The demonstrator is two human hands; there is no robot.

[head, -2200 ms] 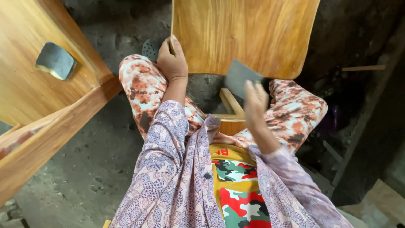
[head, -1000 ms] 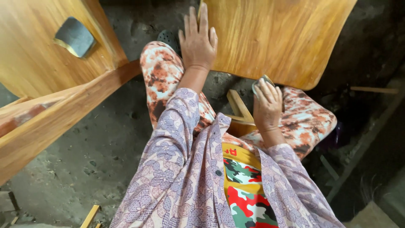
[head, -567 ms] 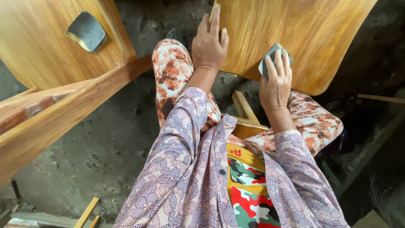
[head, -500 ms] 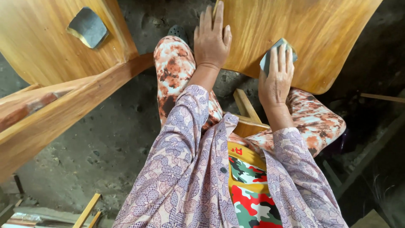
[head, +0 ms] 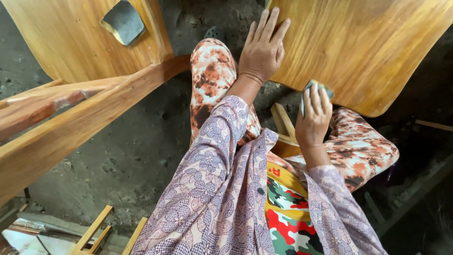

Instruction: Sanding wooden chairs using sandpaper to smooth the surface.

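Sandpaper (head: 123,21) is lying on a chair (head: 61,42) at far left. Left hand (head: 262,49) is resting flat, fingers spread, on the panel (head: 368,47). Right hand (head: 313,118) is gripping a folded pad (head: 312,89) against the panel's near edge.

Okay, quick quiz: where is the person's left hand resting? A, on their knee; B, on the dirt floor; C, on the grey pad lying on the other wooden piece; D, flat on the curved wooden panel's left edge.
D: the left hand lies with fingers spread on the near-left edge of the curved wooden panel, while the right hand presses a sanding pad to its lower rim.
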